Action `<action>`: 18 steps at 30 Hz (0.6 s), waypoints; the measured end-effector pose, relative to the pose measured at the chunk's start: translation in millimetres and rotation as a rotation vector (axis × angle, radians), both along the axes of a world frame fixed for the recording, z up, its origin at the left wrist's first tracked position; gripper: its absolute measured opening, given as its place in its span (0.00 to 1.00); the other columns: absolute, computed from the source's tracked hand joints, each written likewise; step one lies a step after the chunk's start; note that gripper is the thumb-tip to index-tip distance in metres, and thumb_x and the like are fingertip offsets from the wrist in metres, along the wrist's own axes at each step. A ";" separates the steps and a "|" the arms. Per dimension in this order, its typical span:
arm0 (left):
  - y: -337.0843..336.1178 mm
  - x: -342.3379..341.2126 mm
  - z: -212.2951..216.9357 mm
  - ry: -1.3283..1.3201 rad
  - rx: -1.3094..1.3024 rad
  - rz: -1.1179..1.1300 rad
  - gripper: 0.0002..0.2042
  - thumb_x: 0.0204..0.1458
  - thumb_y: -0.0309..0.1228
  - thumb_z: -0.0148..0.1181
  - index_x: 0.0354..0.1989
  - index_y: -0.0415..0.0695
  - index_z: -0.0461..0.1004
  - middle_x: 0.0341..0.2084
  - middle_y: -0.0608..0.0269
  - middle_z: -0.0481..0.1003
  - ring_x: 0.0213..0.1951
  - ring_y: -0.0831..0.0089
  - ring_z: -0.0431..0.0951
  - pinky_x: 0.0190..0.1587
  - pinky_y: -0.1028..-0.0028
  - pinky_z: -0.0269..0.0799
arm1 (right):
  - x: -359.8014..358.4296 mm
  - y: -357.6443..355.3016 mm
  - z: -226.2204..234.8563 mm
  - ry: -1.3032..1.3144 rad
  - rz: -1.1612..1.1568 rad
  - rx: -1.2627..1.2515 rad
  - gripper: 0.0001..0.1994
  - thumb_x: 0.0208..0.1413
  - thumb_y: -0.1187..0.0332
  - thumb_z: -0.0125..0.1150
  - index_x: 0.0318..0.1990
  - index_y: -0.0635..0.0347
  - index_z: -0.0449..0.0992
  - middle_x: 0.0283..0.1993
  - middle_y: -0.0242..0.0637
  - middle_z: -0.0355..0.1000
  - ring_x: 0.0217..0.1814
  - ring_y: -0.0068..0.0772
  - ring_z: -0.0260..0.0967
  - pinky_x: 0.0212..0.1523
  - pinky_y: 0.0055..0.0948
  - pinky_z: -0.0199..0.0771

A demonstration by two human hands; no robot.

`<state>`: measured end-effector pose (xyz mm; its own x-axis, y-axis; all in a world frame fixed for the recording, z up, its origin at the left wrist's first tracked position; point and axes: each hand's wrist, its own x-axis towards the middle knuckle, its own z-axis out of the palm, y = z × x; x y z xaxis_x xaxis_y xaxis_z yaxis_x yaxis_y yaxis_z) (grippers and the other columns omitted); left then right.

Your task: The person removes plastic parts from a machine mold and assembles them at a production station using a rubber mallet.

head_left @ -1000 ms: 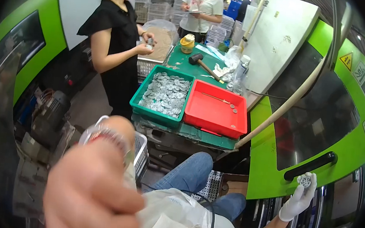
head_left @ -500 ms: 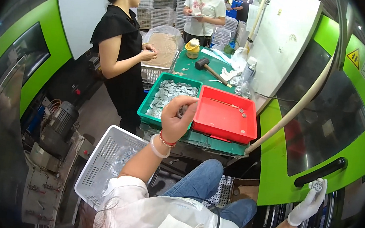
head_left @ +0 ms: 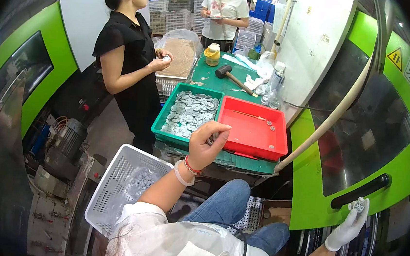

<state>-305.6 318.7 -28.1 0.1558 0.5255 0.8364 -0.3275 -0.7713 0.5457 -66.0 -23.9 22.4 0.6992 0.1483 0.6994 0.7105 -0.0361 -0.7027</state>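
Note:
My left hand (head_left: 204,147), bare and with bracelets at the wrist, is closed round small grey metal discs (head_left: 212,139), mostly hidden by the fingers. It hovers in front of the place where a green tray (head_left: 172,139) and a red tray (head_left: 243,137) meet. Many spoked grey discs (head_left: 189,112) fill the green tray. Inside the red one lie a thin stick (head_left: 249,115) and a few discs (head_left: 269,123). At the far right, my white-gloved right hand (head_left: 348,232) grips one round spoked disc (head_left: 358,206) in its fingertips, near a black door handle (head_left: 363,191).
A mallet (head_left: 236,79), a yellow jar (head_left: 212,55) and a spray can (head_left: 278,74) stand or lie on the green table. A white basket (head_left: 107,183) holds bagged parts at left. Two people (head_left: 129,48) stand beyond. A pale pole (head_left: 327,120) slants before the green machine.
My left hand has moved right and slightly down, still closed. The right hand keeps its disc near the handle. The person in black has raised the head, and the view has shifted slightly.

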 end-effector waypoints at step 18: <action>5.6 3.0 -2.6 0.083 0.015 0.026 0.07 0.53 0.20 0.57 0.40 0.38 0.74 0.24 0.66 0.72 0.20 0.85 0.67 0.21 0.84 0.59 | -0.4 19.4 4.9 -0.234 0.195 -0.112 0.21 0.57 0.76 0.46 0.59 0.71 0.61 0.56 0.43 0.63 0.60 0.35 0.59 0.63 0.32 0.53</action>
